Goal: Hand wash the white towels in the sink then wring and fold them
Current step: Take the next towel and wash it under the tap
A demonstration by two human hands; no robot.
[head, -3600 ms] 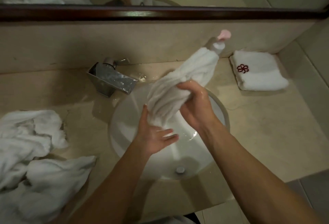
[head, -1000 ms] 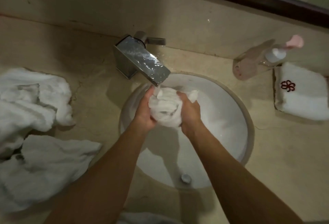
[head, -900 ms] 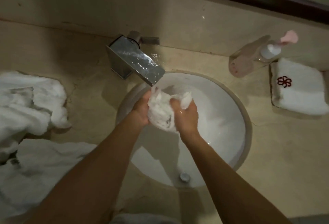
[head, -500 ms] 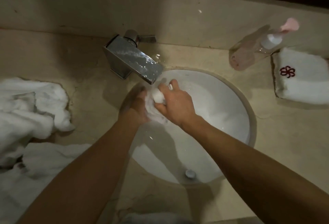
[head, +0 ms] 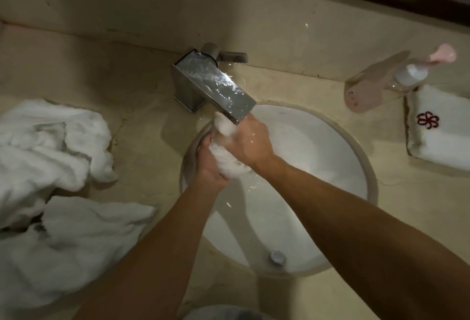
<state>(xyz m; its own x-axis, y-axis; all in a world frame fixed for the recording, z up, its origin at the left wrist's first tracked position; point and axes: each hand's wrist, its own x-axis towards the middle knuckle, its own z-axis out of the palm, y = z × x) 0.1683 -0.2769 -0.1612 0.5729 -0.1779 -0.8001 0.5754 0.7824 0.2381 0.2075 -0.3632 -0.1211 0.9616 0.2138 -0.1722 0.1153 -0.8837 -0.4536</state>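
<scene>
Two hands close around one wet white towel (head: 227, 153), bunched into a short roll over the sink basin (head: 318, 141), directly beneath the mouth of the square chrome faucet (head: 216, 85). The left hand (head: 208, 164) is curled tight around the lower end of the roll; the right hand (head: 250, 141) is wrapped fully over the upper end, fingers shut on the cloth.

Handling, as judged: the soaked terry is soft, limp and heavier than when dry, and it offers no stiffness of its own. Grip it at both ends of the roll, hands close together, and twist in opposite directions so the water falls into the basin. Wet skin may slip on the pile.

Other items: a heap of loose white towels (head: 50, 180) lies at 9 o'clock of the basin. A folded towel with a red emblem (head: 442, 134) sits at 3 o'clock, touching a clear pump bottle (head: 381, 85) at 2 o'clock.
</scene>
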